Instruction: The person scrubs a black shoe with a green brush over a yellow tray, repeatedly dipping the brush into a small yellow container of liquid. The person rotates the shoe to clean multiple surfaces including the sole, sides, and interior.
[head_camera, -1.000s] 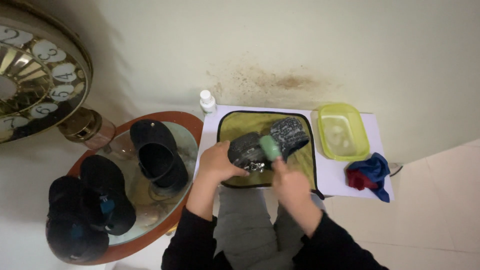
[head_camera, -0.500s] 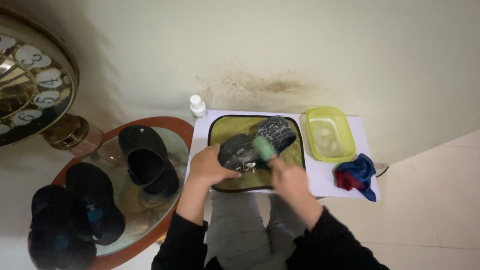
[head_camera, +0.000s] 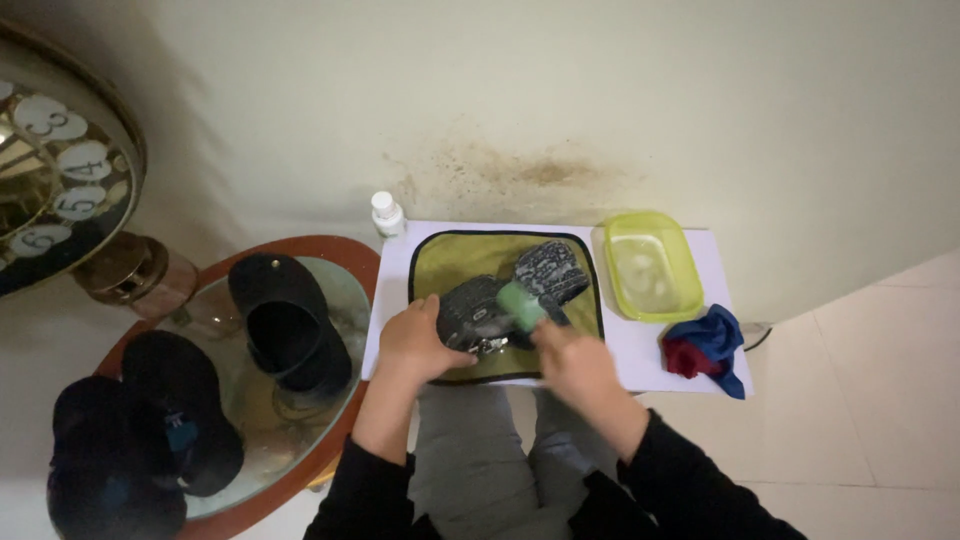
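1. Tabletop (head_camera: 300, 255), round, glass-topped with a red-brown rim, stands to the left; three dark caps are carried on it, one (head_camera: 285, 325) near the rim closest to the mat, two more towards the lower left. Part of a large clock (head_camera: 50, 170) with a gold face is seen at the far left, above a brass-coloured base.
2. White sheet (head_camera: 640, 350) lies on the floor against the wall, and an olive mat (head_camera: 450, 260) with a dark border is laid on it.
3. Dark patterned cap (head_camera: 510, 290) rests on the mat, between the hands.
4. Left hand (head_camera: 415, 345) is closed over the cap's near-left edge, pressing it down.
5. Right hand (head_camera: 575, 365) is closed around a green brush (head_camera: 520, 305), whose head is held against the middle of the cap; this hand is blurred.
6. Yellow-green tub (head_camera: 650, 265), apparently holding liquid, stands just right of the mat; a red and blue cloth (head_camera: 710, 345) lies bunched below it; a small white bottle (head_camera: 387, 213) stands at the mat's far-left corner.
7. Risks, as judged: the tub could be knocked by a wide right-hand stroke and its liquid spilled over the sheet; the cap could slide or be crushed if the left hand's grip slackens or presses too hard; the bottle could be tipped by the left forearm. The cap on the tabletop's near rim lies close to the left elbow.
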